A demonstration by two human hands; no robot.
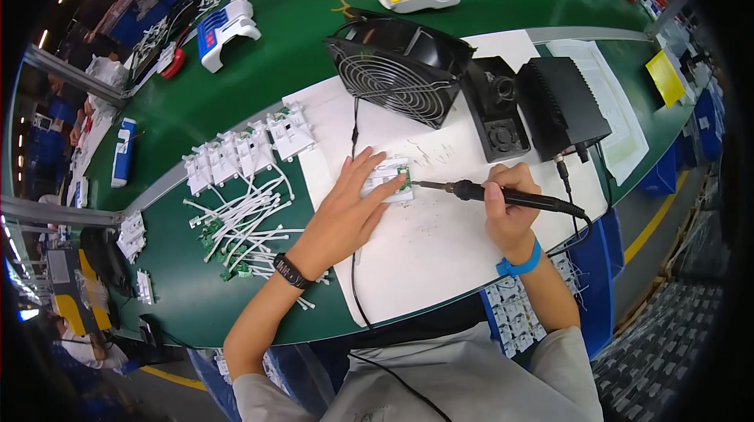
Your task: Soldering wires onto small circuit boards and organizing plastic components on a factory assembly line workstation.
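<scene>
My right hand point(510, 206) is closed around a black soldering iron point(534, 200). The iron's metal tip points left and reaches the edge of a small green circuit board point(405, 179) on a white plastic part point(385, 184). Whether the tip touches the board is too small to tell. Over that white part lies my left hand point(349, 206), fingers stretched out, one fingertip pressing by the green board. Both rest on a white sheet point(424, 265). To the left is a pile of white cables point(243, 222) with small green boards, and behind it a row of white plastic parts point(243, 151).
A black fan point(400, 69) with a wire grille stands beyond my hands. Right of it are a black soldering iron stand point(496, 108) and a black power unit point(561, 104). A cord point(355, 281) crosses the sheet. Blue bins point(593, 288) with white parts sit below the table's right edge.
</scene>
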